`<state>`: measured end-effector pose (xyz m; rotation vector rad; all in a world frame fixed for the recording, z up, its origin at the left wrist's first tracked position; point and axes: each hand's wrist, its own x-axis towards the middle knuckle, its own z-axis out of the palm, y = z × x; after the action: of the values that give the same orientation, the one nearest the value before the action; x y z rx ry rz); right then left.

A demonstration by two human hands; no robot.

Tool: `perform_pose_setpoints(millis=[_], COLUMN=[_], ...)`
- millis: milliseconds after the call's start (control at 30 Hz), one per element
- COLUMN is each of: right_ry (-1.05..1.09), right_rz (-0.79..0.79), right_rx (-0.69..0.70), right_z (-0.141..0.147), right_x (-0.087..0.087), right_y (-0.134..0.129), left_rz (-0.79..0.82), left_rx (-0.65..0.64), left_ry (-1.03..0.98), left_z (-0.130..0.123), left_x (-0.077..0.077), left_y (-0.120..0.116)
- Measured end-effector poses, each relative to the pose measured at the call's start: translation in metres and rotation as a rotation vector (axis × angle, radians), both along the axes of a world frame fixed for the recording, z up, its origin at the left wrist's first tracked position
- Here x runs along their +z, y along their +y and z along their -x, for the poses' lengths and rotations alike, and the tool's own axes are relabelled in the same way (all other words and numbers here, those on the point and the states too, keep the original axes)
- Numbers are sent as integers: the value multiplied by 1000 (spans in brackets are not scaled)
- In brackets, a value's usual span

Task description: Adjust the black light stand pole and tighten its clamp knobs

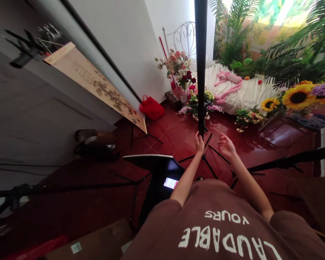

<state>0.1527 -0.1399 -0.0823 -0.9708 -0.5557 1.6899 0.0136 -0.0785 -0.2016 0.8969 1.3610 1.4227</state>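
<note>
A tall black stand pole (200, 54) rises straight up in front of me, with thin tripod legs (211, 159) spread on the red tiled floor. My left hand (199, 141) grips the pole low down, near where the legs branch off. My right hand (226, 146) hovers just to the right of the pole with fingers spread, holding nothing. I wear a brown shirt with white letters.
A dark table (154, 162) with a lit phone (170, 183) stands at my left. Artificial flowers (178, 68), a red bag (151, 107), a white bed with a pink plush toy (229, 81) and sunflowers (298, 96) lie ahead. Other black stands (292, 160) cross both sides.
</note>
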Motion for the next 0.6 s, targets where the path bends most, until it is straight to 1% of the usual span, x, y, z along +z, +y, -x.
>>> perform_pose_setpoints(millis=[33,67,100,167,233,300,367,433,533,600], right_ry=[-100,-208,-308,-416,-421,-407,-340,-198,49,135], right_rz=[-27,-37,-34,-34,-12,37,98,136,175,215], right_rx=[-38,-65,-94,-203,-325,-448,-575,-699,-815,-828], right_z=[-18,-38,-57,-96,-134,-167,-193,-212,-225,-227], right_x=[-7,-15,-23,-40,-55,-64,-68,-66,-57,-48], right_y=[-10,-21,-33,-60,-89,-119,-147,-169,-190,-196], left_rz=[53,126,206,319,346,304,233,147,-12,-131], left_rx=[34,42,26,-69,-203,-337,-452,-559,-750,-892], left_ry=[62,108,140,178,201,209,194,163,94,13], left_z=[-4,-11,-18,-37,-58,-79,-101,-126,-170,-202], left_x=[-13,-25,-36,-53,-63,-64,-57,-44,-14,10], left_y=[-11,-21,-31,-49,-62,-71,-74,-75,-77,-83])
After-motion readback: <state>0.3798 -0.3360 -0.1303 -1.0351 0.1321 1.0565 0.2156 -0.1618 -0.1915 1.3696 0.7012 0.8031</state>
